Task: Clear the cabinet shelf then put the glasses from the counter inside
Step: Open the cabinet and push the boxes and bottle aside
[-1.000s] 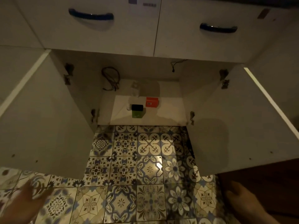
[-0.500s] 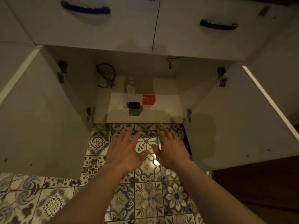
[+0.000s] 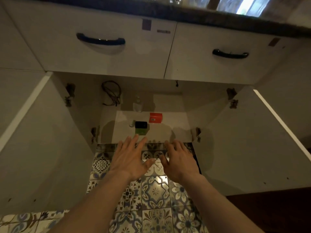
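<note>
The low cabinet stands with both doors swung wide, and its white shelf holds a green box with a black lid, a red box, a small pale cylinder and a clear bottle at the back. My left hand and my right hand are stretched out side by side, fingers straight, just in front of the shelf's front edge, holding nothing. Left fingertips reach close to the green box. Blurred glasses show on the dark counter at the top.
The left door and the right door flank my arms. A black cable loop hangs on the cabinet's back left wall. Two drawers with dark handles sit above. Patterned floor tiles lie below.
Both hands came up from the bottom corners and moved forward together toward the shelf edge. The view tilted up, bringing the counter into sight.
</note>
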`<state>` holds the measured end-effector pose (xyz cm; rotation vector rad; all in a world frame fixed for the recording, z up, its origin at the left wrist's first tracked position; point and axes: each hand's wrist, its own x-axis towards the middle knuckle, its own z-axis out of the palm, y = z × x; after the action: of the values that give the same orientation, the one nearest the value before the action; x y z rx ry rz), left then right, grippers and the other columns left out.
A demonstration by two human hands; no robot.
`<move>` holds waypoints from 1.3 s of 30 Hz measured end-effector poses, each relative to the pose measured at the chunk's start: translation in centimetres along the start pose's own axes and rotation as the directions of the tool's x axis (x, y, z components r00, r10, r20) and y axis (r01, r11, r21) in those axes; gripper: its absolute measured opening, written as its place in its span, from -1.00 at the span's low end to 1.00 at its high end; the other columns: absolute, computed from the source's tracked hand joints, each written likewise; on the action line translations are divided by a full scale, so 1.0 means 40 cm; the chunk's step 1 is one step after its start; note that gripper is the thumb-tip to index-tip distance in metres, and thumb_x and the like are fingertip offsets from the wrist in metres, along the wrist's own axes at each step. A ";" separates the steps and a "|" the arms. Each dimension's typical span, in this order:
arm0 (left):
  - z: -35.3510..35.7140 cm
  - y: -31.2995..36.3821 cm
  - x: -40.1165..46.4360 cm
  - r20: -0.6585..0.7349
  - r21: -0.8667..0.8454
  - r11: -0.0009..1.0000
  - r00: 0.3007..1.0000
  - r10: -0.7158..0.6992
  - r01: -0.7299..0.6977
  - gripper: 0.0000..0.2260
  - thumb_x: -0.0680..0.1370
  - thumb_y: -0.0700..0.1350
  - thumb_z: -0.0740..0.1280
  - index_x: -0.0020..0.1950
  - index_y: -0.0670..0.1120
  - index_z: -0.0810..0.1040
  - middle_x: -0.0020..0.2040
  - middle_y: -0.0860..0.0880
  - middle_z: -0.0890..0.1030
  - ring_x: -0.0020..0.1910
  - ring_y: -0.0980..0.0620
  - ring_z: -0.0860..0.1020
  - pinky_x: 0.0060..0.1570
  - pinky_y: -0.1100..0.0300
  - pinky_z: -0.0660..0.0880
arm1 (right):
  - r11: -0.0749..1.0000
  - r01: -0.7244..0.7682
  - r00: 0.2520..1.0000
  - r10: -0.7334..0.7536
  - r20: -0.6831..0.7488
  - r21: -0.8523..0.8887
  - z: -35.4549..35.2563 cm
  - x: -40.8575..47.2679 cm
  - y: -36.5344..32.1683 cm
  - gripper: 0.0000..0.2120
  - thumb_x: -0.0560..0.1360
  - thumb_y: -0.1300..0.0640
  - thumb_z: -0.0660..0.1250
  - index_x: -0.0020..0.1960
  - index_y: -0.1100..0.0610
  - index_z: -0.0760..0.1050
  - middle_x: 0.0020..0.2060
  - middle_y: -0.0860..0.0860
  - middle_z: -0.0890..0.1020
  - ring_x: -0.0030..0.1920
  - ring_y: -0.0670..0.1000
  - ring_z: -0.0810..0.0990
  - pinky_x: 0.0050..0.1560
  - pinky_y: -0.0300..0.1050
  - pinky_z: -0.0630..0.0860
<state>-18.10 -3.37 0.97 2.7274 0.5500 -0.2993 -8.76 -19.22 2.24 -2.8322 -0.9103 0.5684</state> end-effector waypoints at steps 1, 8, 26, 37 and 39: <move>0.002 -0.008 0.013 0.000 0.002 1.000 1.000 0.003 -0.003 -0.24 0.51 0.44 0.00 0.58 0.15 -0.20 0.62 0.00 -0.18 0.57 -0.04 -0.21 0.51 -0.04 -0.24 | 1.000 0.001 1.000 -0.001 -0.001 0.002 0.003 0.012 0.000 -0.42 0.65 -0.20 0.04 0.60 0.01 0.11 0.58 0.07 0.21 0.60 0.12 0.08 0.54 0.16 0.19; 0.059 -0.042 0.156 0.027 0.012 1.000 1.000 -0.005 0.005 -0.25 0.51 0.43 0.00 0.58 0.15 -0.20 0.62 0.01 -0.18 0.57 -0.04 -0.21 0.51 -0.04 -0.23 | 1.000 0.000 0.997 0.000 0.083 0.003 0.052 0.154 0.057 -0.38 0.66 -0.21 0.01 0.64 0.00 0.01 0.64 0.08 0.06 0.63 0.14 -0.04 0.59 0.13 0.06; 0.466 -0.197 0.742 0.027 0.026 0.993 0.992 -0.120 0.119 -0.22 0.50 0.39 0.11 0.57 0.20 -0.24 0.61 0.04 -0.18 0.57 -0.01 -0.17 0.53 0.00 -0.18 | 0.990 0.139 0.975 -0.139 0.173 0.011 0.396 0.840 0.260 -0.35 0.65 -0.21 0.06 0.65 -0.08 -0.09 0.66 0.02 -0.06 0.63 0.12 -0.11 0.57 0.09 -0.07; 0.648 -0.400 1.086 -0.028 0.237 0.957 0.984 0.177 -0.166 0.01 0.41 0.30 0.39 0.57 0.11 -0.26 0.61 -0.05 -0.19 0.57 -0.08 -0.19 0.44 0.09 -0.29 | 0.994 0.095 0.981 -0.104 -0.163 -0.063 0.667 1.249 0.321 -0.29 0.61 -0.16 0.23 0.61 0.10 0.05 0.55 0.16 0.24 0.51 0.19 0.28 0.45 0.07 0.33; 0.660 -0.398 1.126 0.027 0.256 0.949 0.983 0.184 -0.185 -0.03 0.46 0.20 0.42 0.58 0.09 -0.25 0.61 -0.05 -0.16 0.57 -0.08 -0.13 0.47 0.11 -0.22 | 0.981 0.118 0.986 -0.134 -0.103 -0.154 0.681 1.304 0.335 -0.23 0.62 -0.18 0.19 0.65 0.10 -0.08 0.63 0.13 0.05 0.62 0.18 0.02 0.58 0.09 0.11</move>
<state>12.47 15.83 -39.96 3.0011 0.2656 -0.3484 27.13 0.02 -42.33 -2.8722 -1.1450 0.3349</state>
